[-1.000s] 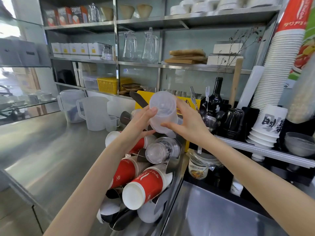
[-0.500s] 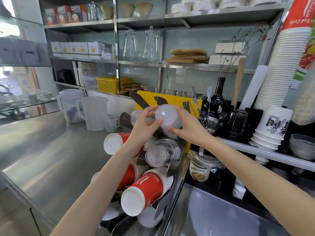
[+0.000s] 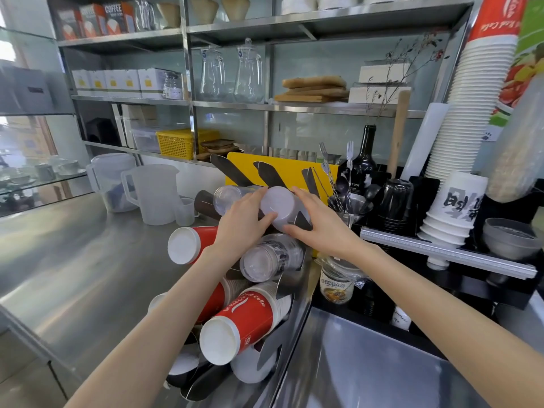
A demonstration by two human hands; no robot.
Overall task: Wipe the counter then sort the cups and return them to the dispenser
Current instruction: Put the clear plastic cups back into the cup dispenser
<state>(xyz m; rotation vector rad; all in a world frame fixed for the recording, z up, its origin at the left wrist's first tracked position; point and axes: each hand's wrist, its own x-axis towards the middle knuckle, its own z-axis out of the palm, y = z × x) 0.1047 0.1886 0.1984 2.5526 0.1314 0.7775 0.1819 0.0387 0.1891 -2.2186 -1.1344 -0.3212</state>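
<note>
- Both hands are wrapped around one frosted plastic cup point(image 3: 278, 208), lying on its side with its closed bottom facing the camera, right at the upper slot of the cup dispenser point(image 3: 282, 293).
- Left hand point(image 3: 244, 222) grips it from the left, thumb underneath and fingers over the top; right hand point(image 3: 321, 228) cups it from the right, fingers curled along the side.
- The cup sits in front of the dispenser's dark metal fins, with a yellow board point(image 3: 291, 166) behind them. Can't tell how far into the slot it is.
- Just left of it, another clear cup stack point(image 3: 228, 195) pokes out of a neighbouring slot.
- Right below the hands there's a stack of clear cups point(image 3: 265, 260) on its side, and red paper cups point(image 3: 238, 328) lower down, plus one more red stack point(image 3: 191, 244) sticking out left.
- Steel table point(image 3: 73, 260) runs off to the left, with two translucent jugs point(image 3: 153, 192) standing at the back.
- On the right, a tall tower of white paper cups point(image 3: 471, 113) and a printed white cup stack point(image 3: 453, 210) on a ledge.
</note>
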